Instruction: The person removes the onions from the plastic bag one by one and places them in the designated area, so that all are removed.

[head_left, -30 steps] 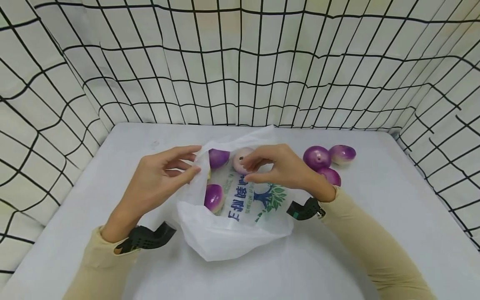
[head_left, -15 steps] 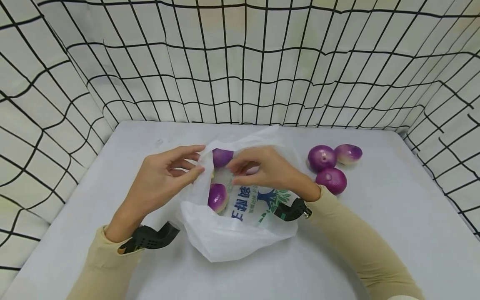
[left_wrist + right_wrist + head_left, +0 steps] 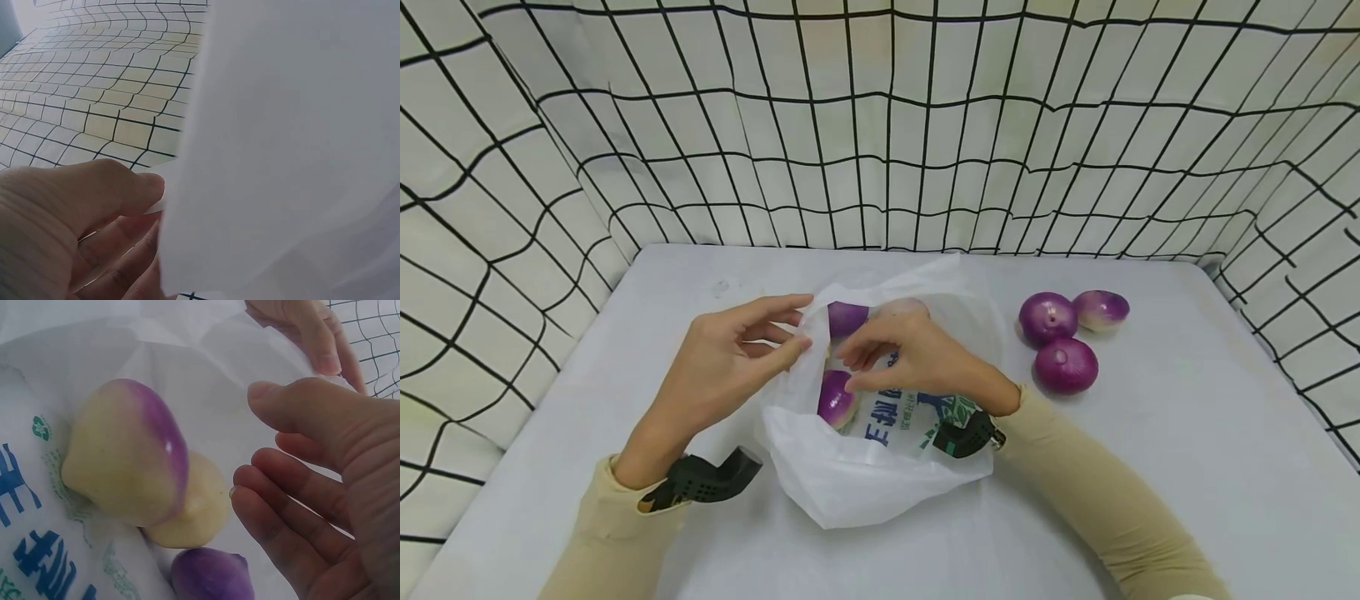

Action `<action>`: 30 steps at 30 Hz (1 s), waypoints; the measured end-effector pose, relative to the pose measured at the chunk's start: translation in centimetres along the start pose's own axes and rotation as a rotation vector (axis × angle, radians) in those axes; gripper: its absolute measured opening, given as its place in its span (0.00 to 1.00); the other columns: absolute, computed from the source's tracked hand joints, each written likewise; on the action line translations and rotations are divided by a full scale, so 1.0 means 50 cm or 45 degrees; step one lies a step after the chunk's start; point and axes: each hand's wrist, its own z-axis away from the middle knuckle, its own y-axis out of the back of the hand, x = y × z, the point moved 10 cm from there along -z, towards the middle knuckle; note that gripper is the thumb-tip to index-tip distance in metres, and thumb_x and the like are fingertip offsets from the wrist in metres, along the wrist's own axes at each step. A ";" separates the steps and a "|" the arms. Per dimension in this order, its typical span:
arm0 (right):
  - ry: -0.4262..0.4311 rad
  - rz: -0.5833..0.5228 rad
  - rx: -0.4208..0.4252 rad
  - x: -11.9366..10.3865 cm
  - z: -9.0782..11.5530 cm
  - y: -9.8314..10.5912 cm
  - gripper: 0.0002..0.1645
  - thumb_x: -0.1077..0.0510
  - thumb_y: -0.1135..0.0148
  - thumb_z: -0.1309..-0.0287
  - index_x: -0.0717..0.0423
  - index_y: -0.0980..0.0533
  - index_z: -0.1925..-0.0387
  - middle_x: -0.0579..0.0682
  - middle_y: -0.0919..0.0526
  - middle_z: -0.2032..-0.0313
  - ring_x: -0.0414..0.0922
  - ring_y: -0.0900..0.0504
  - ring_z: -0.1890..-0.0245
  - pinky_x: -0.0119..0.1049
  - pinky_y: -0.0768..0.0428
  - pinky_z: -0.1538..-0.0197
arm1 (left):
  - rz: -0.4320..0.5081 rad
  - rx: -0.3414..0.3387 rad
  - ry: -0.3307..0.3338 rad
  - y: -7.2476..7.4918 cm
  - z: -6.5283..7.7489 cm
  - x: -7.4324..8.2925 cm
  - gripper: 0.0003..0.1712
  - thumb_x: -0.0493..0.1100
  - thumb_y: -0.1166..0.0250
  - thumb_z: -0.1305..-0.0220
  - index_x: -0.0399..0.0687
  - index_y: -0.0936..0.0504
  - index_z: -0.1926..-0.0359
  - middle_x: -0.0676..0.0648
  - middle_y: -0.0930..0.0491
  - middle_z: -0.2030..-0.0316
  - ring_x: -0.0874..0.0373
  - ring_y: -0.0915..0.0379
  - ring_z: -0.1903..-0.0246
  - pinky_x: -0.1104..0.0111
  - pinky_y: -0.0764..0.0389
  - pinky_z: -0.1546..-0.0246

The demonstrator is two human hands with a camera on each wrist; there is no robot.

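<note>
My left hand (image 3: 730, 358) pinches the left rim of a white plastic bag (image 3: 872, 492) between thumb and fingers. In the left wrist view the bag's sheet (image 3: 281, 144) hides much of the fingers. My right hand (image 3: 917, 354) hovers over the bag's mouth, fingers loosely bent and thumb apart, with nothing between them. Inside the bag lie several purple-and-cream turnips: a glossy one (image 3: 837, 400) at the near left, a purple one (image 3: 847, 318) behind, and a pale one (image 3: 906, 308) partly behind my right hand. The right wrist view shows a two-toned turnip (image 3: 125, 450) close up.
To the bag's right, three more turnips lie clustered on the white table: a round one (image 3: 1047, 319), a deep purple one (image 3: 1066, 367) and a half-white one (image 3: 1102, 310). A black grid net (image 3: 887, 133) over white sheeting encloses the back and sides.
My right hand has moved left and slightly nearer over the bag, uncovering the pale turnip behind it. My left hand keeps its hold on the rim. The head view has shifted slightly.
</note>
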 end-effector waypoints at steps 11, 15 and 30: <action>-0.110 0.013 -0.061 0.037 0.008 -0.032 0.25 0.56 0.19 0.48 0.56 0.15 0.48 0.51 0.10 0.52 0.41 0.11 0.55 0.26 0.13 0.49 | 0.014 0.008 -0.042 -0.004 0.001 0.006 0.25 0.38 0.27 0.36 0.52 0.16 0.37 0.44 0.11 0.53 0.71 0.14 0.62 0.84 0.16 0.56; -0.104 0.051 -0.065 0.045 0.004 -0.046 0.28 0.53 0.18 0.49 0.55 0.16 0.46 0.49 0.10 0.50 0.38 0.12 0.54 0.25 0.13 0.49 | -0.003 0.018 -0.037 0.001 0.003 0.005 0.25 0.38 0.26 0.36 0.53 0.16 0.38 0.44 0.10 0.54 0.73 0.14 0.63 0.84 0.16 0.57; -0.258 -0.002 -0.142 0.081 0.009 -0.075 0.42 0.50 0.14 0.55 0.53 0.21 0.38 0.47 0.15 0.42 0.42 0.13 0.45 0.33 0.14 0.40 | 0.013 0.010 -0.044 -0.003 0.000 0.004 0.25 0.38 0.26 0.36 0.52 0.16 0.38 0.43 0.10 0.54 0.74 0.15 0.63 0.86 0.17 0.57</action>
